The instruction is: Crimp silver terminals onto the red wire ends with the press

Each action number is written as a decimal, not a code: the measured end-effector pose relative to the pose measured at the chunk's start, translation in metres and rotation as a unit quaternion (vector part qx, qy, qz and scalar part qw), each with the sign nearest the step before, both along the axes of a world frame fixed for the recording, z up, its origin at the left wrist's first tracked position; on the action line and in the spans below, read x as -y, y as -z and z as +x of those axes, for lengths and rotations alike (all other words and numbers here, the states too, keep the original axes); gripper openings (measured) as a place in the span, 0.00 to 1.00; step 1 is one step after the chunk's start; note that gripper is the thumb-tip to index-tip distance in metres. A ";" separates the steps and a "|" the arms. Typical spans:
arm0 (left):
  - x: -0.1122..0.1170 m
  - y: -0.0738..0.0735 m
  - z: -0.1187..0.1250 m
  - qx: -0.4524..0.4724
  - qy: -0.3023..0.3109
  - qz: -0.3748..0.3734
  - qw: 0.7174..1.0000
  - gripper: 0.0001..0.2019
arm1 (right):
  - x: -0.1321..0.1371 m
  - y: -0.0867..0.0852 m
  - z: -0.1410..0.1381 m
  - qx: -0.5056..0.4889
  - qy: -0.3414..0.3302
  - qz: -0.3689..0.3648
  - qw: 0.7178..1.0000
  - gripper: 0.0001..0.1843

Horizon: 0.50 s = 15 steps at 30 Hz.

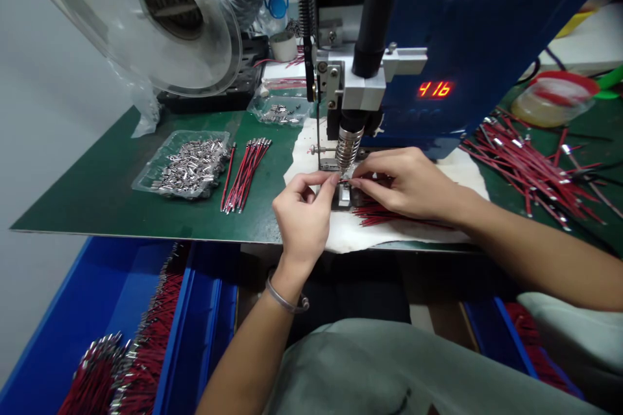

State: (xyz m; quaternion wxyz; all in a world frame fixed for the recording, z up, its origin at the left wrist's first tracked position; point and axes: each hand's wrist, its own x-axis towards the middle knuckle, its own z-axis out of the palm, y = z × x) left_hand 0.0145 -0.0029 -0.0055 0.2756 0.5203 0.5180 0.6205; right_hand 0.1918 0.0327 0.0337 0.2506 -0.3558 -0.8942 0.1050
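Under the spring-wrapped tip [348,149] of a blue bench machine, both hands meet with fingertips almost together. My left hand [306,211] pinches thumb against forefinger just left of the tip; what it holds is too small to make out. From the right, my right hand [406,181] is closed at the fingertips on a thin red wire, mostly hidden by the fingers. Right below the fingertips sits a small metal block [344,195]. A bunch of red wires [377,214] lies under my right hand on a white cloth [335,241].
Left on the green table [97,188] are a clear tray of small metal parts [195,165] and a row of red wires with metal ends [247,175]. A bigger wire pile [530,162] lies right. Blue bins [195,331] stand below the table edge; a large reel [219,45] hangs upper left.
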 end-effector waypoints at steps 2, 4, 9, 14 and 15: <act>0.000 0.000 -0.001 0.002 0.004 -0.002 1.000 0.06 | 0.000 0.000 0.000 0.000 0.004 0.001 1.000 0.13; -0.001 0.000 -0.001 0.010 0.011 -0.007 1.000 0.06 | 0.001 0.000 0.000 -0.002 0.007 0.001 1.000 0.13; -0.001 0.000 -0.002 0.034 0.025 -0.022 0.999 0.07 | 0.001 -0.001 -0.001 -0.006 0.011 0.002 1.000 0.13; -0.002 0.000 -0.003 0.047 0.030 -0.029 0.998 0.07 | 0.000 -0.001 -0.001 -0.011 0.014 0.002 1.000 0.12; -0.002 0.000 -0.003 0.049 0.030 -0.031 0.998 0.07 | 0.000 0.000 -0.001 -0.013 0.013 0.004 1.000 0.12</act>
